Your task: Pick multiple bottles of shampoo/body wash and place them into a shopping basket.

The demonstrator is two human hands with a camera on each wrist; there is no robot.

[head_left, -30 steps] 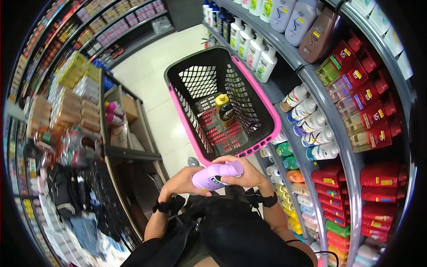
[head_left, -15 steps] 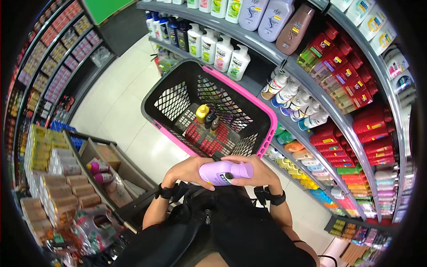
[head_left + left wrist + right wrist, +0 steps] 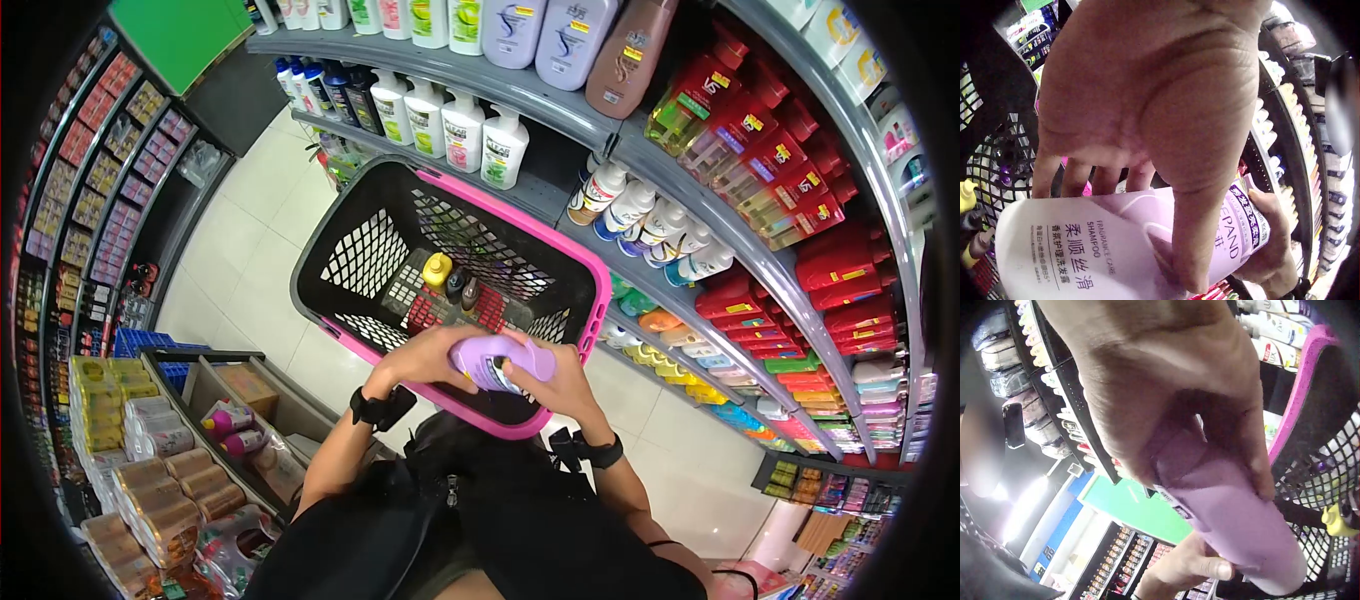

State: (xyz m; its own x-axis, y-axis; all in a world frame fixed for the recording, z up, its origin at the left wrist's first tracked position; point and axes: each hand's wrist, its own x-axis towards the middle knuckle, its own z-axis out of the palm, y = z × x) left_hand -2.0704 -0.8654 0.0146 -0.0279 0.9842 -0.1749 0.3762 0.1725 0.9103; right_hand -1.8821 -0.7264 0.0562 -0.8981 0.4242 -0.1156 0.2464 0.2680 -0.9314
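A lilac shampoo bottle (image 3: pixel 482 358) lies tilted between both hands, above the near end of a black shopping basket with a pink rim (image 3: pixel 600 285). My left hand (image 3: pixel 428 358) grips its wide base end, thumb across the front, in the left wrist view beside the printed word SHAMPOO (image 3: pixel 1094 239). The right hand (image 3: pixel 560 383) holds the cap end, its thumb over the label. In the right wrist view, that hand curls round the bottle's top (image 3: pixel 1175 453). Inside the basket stand a yellow pump bottle (image 3: pixel 437 268), a black bottle (image 3: pixel 456 282) and a brownish bottle (image 3: pixel 470 293).
Shelves of white pump bottles (image 3: pixel 462 130), lilac bottles (image 3: pixel 575 42) and red bottles (image 3: pixel 845 270) curve along the right. On the left stands a wooden display unit (image 3: pixel 240 385) with stacked can packs (image 3: pixel 165 490). Tiled floor (image 3: pixel 245 265) shows beyond the basket.
The head view has swung, so the shelves and basket sit further left. The bottle, still in both hands, has moved forward from the basket's near edge to over its opening.
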